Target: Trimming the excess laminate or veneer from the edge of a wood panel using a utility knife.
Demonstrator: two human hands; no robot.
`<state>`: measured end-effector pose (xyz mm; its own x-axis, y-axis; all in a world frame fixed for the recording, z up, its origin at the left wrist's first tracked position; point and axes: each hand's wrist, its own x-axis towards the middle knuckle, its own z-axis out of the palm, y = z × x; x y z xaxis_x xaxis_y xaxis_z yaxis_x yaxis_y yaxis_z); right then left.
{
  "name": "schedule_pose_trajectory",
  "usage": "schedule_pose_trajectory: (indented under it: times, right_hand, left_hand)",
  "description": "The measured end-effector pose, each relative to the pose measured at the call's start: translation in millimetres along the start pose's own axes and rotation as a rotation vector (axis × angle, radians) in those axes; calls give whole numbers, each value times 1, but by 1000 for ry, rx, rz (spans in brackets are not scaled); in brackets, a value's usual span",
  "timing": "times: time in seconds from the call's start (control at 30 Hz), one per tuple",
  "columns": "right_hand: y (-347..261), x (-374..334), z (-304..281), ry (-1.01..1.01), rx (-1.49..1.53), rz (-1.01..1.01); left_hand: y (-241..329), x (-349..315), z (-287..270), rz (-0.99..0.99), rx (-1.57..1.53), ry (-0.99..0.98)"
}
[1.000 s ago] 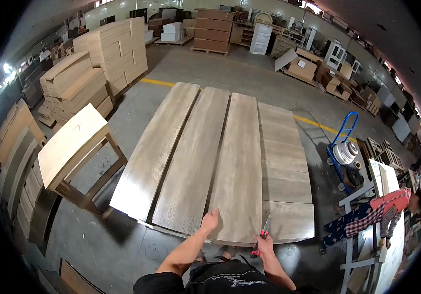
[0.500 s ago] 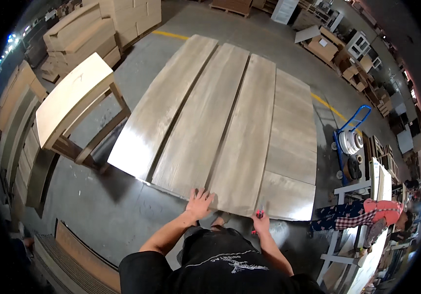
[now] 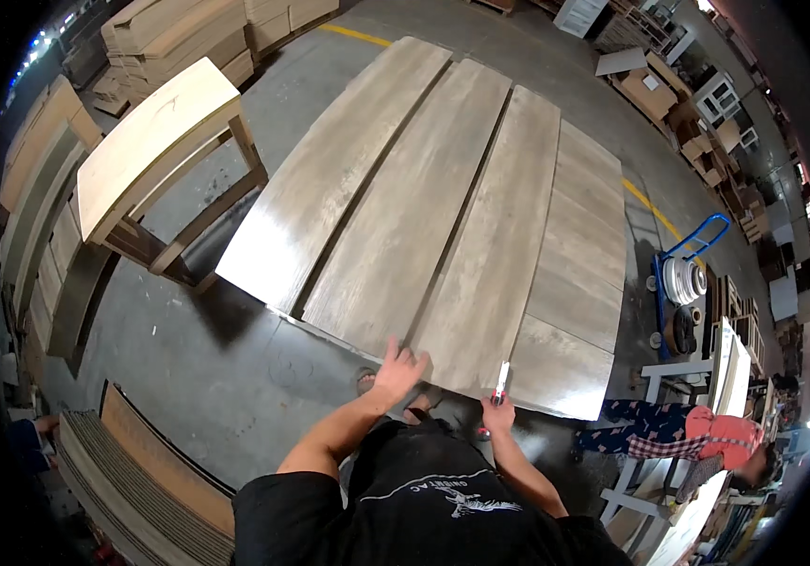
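Observation:
Several long, grey-brown wood-grain panels [image 3: 405,179] lie side by side in front of me, with dark gaps between some of them. My left hand [image 3: 398,373] rests at the near edge of the middle panels, fingers apart and nothing held. A red-and-black-handled tool with a bright, narrow blade [image 3: 503,374] is gripped in my right hand [image 3: 497,415]. Its blade points away from me over the near end of the third panel. Shorter panels [image 3: 561,363] lie to the right of that one. My fingers hide most of the tool's handle.
A wooden frame table [image 3: 160,151] stands on the left, before stacked cardboard [image 3: 174,42]. Corrugated sheets [image 3: 136,481] lie at lower left. On the right are a blue hand cart [image 3: 661,292] with white rolls and a person in a checked garment [image 3: 674,443] beside a workbench [image 3: 721,406].
My view has shifted, so the panels sit higher and farther right. My left hand's fingers have lifted a little. The tool's blade now shows plainly ahead of my right hand.

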<state>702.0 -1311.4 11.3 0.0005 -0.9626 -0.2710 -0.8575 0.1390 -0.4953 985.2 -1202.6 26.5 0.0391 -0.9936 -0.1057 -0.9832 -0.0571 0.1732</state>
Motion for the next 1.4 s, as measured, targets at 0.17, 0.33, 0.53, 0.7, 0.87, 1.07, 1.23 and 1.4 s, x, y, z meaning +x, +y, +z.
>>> schedule_pose_trajectory:
  times: [0.17, 0.33, 0.53, 0.7, 0.87, 1.07, 1.23, 1.4]
  right_hand:
    - [-17, -8, -19, -97, -51, -81]
    - [-8, -8, -34, -159, -138, -172]
    - [-25, -7, -56, -185, -89, -212]
    - [-34, -8, -62, -178, -250, -136]
    - [-29, 4, -73, -196, -309, -193]
    - [-21, 5, -85, -228, -320, -179]
    - [-14, 13, -92, -287, -277, -196]
    - [-2, 8, -98, -225, -154, -100]
  left_hand:
    - [-4, 12, -9, 30, 37, -84]
    - [-2, 12, -19, 42, 35, -112]
    - [7, 20, -11, 24, 74, -54]
    - [7, 23, -16, 51, 93, -112]
    - [10, 34, -35, 56, 49, -176]
    - [23, 32, -42, 50, 69, -188]
    - [32, 32, -39, -2, 92, -250]
    - [46, 2, -37, -11, 30, -107]
